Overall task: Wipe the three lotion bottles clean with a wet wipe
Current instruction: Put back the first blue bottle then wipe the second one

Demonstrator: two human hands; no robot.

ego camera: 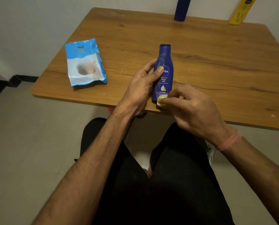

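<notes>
left hand [142, 83] around blue bottle [164, 73], right hand [194, 108] pinching folded wipe [161, 100] at its base

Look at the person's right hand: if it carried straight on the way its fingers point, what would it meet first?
The right hand points leftward, pinching a small wadded wipe. That wipe sits at the base of the blue lotion bottle, so the bottle's lower end comes first. Whether they already touch is unclear.

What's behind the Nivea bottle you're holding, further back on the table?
Behind the Nivea bottle, bare wood table, then a dark blue bottle and a yellow bottle at the far edge, tops cut off. The left hand's fingers behind it are mostly hidden.
</notes>
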